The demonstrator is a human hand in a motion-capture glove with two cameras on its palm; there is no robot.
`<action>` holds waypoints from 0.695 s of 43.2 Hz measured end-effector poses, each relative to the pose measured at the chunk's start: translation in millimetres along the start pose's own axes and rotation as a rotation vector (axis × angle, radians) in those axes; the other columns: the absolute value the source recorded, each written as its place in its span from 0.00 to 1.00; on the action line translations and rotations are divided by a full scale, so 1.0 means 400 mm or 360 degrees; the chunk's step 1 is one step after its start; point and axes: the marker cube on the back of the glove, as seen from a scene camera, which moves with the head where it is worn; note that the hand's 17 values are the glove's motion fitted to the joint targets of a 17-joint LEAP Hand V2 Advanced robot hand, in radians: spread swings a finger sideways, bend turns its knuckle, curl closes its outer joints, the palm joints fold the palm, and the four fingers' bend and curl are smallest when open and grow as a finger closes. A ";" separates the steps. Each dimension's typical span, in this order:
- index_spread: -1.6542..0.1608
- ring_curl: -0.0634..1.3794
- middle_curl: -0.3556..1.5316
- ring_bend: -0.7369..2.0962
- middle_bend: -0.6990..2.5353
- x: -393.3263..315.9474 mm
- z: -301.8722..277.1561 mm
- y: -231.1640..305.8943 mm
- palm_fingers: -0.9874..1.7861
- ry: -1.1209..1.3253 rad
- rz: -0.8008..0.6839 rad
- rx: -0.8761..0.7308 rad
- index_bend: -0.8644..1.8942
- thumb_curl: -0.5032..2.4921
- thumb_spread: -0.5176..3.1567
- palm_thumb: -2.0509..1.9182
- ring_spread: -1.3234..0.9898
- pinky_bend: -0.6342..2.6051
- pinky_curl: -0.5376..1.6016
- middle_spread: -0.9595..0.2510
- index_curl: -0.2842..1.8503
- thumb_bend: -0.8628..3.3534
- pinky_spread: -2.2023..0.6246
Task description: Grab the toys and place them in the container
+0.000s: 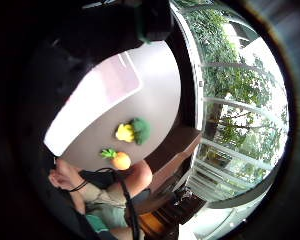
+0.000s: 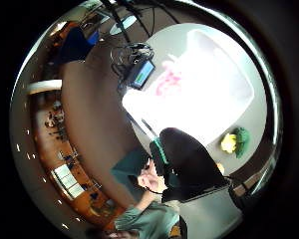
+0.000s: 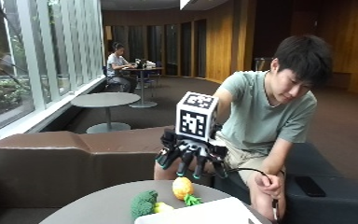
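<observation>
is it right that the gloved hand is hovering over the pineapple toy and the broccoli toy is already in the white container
Not quite. The gloved hand does hover over the pineapple toy, but the broccoli toy is not in the white container; it lies on the table beside it, as the outside view shows.

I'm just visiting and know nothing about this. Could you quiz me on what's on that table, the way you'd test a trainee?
1. True or false: the gloved right hand is gripping the orange pineapple toy.
2. Which toy touches the green broccoli toy? A) the yellow toy B) a blue car C) a red ball
3. Fill in: the toys lie on the round grey ____, beside the white container.

Key: 1 false, it hovers above with fingers hanging down; 2 A; 3 table.
</observation>
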 end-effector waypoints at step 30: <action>0.78 0.34 0.37 0.35 0.26 0.507 0.373 0.260 0.29 -0.0346 0.0453 -0.0203 0.33 0.30 0.50 0.53 0.58 0.50 0.42 0.77 0.25 0.20 0.80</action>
